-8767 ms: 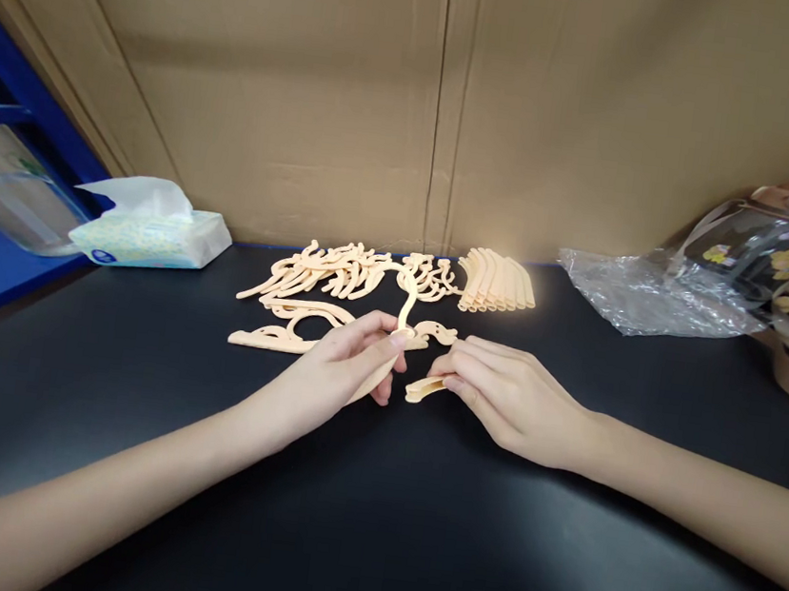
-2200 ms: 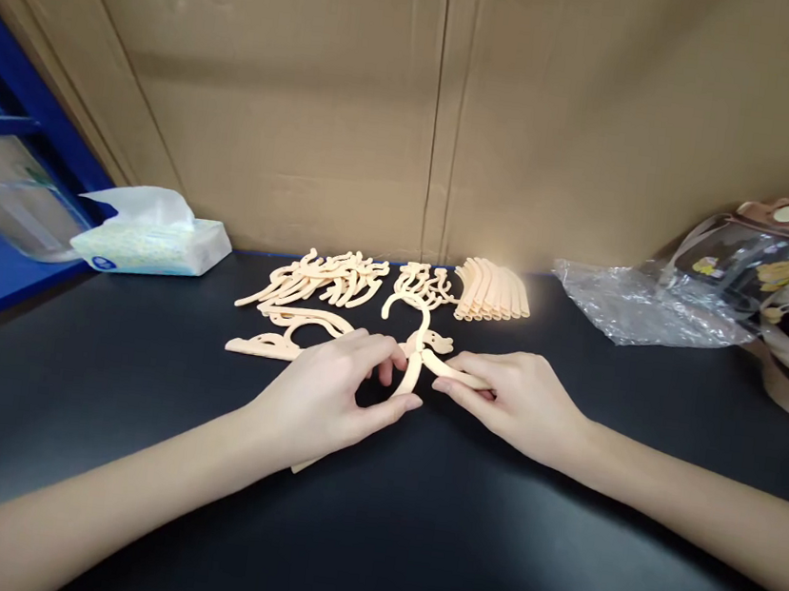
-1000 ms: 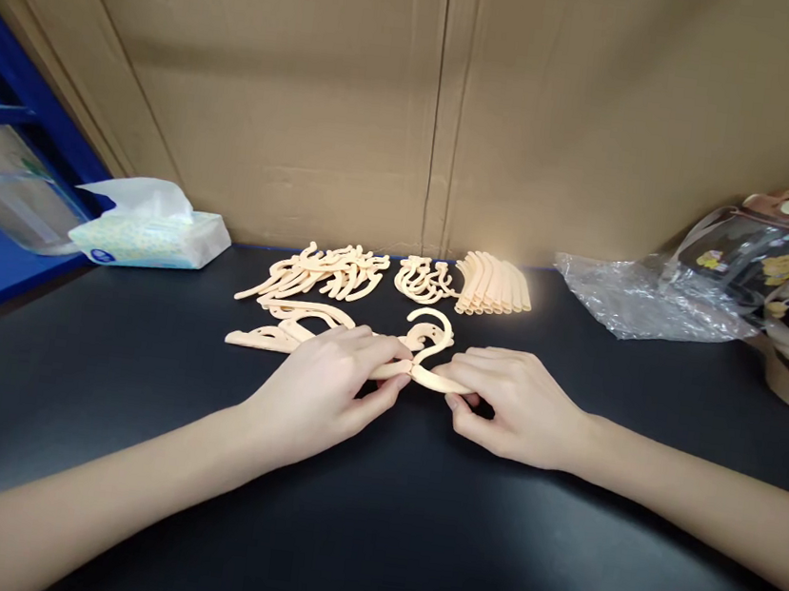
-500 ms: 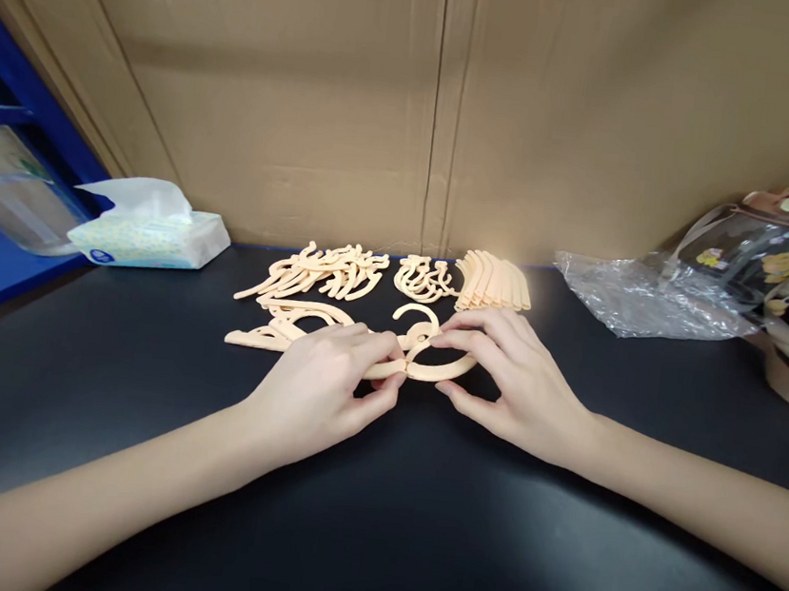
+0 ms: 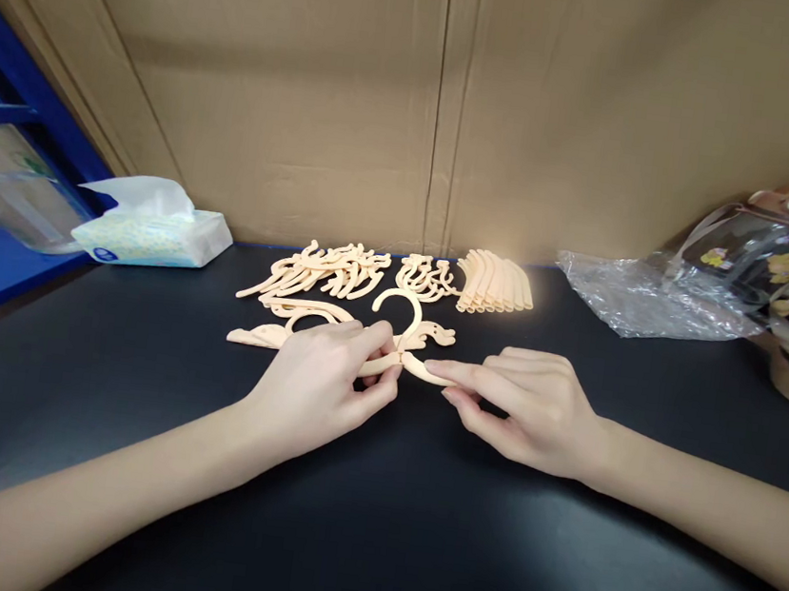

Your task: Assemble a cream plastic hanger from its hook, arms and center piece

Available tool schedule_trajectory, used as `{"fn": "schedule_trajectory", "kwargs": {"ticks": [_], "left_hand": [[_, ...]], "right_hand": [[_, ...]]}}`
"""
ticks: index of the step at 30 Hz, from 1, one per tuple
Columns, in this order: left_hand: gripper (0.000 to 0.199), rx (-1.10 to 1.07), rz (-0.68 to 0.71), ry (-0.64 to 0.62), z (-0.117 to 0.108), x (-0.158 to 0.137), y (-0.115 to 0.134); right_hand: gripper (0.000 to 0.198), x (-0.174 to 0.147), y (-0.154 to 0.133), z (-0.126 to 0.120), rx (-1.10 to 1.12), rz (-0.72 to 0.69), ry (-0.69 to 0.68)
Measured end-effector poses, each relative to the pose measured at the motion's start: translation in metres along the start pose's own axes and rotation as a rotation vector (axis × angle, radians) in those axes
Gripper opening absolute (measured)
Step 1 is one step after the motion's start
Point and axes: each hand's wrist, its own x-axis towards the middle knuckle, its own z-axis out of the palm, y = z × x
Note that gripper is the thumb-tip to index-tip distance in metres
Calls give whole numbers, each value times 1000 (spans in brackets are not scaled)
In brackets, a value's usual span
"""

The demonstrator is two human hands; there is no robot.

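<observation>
A beige plastic clothes hanger with a curved hook is held between my two hands just above the black table. My left hand pinches its left arm close to the centre joint, and my fingers cover most of that arm. On the other side, my right hand grips the right arm between thumb and index finger. The hook stands up and curls to the left. Directly behind my left hand lie flat beige hanger pieces, partly hidden by it; another piece shows behind the hook.
At the back lie a heap of curved arms, small hooks and a row of tubular pieces. A tissue pack stands left. On the right are a crumpled plastic bag and a bottle. Cardboard rises behind.
The hook has swung from leaning right to standing upright at the centre joint. My right hand has moved off the hook and now pinches the right arm. My left hand keeps its hold.
</observation>
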Motion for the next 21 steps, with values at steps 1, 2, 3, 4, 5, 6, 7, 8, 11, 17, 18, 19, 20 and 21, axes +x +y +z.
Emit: {"fn": "schedule_trajectory", "kwargs": {"ticks": [1, 2, 3, 4, 5, 6, 7, 8, 11, 17, 18, 19, 20, 21], "left_hand": [[13, -7, 1, 2, 0, 0, 0], [12, -14, 9, 3, 0, 0, 0], [12, -18, 20, 3, 0, 0, 0], [11, -20, 32, 2, 0, 0, 0], [12, -20, 43, -2, 0, 0, 0], [12, -17, 50, -5, 0, 0, 0], [13, -14, 57, -9, 0, 0, 0], [14, -13, 66, -15, 0, 0, 1], [12, -30, 101, -36, 0, -1, 1], [9, -46, 127, -40, 0, -1, 2], [9, -49, 131, -37, 0, -2, 2], [9, -50, 134, -34, 1, -2, 2], [8, -52, 139, -34, 1, -2, 2], [8, -54, 143, -36, 1, -2, 2]], "right_hand": [[28, 0, 0, 0, -2, -1, -1], [28, 1, 0, 0, 4, 2, -6], [28, 1, 0, 0, 14, 11, -15], [28, 1, 0, -1, 27, 24, -31], [27, 2, 0, -1, 39, 38, -51], [26, 2, 0, -1, 48, 53, -71], [25, 2, 0, -1, 54, 70, -90], [25, 3, 0, -1, 59, 82, -106], [25, 3, 0, -1, 71, 88, -139], [26, 5, 1, -1, 68, 72, -188], [26, 5, 1, -1, 68, 72, -195], [27, 5, 1, -1, 69, 71, -200], [27, 5, 2, -1, 72, 70, -202], [27, 5, 2, 0, 76, 70, -203]]}}
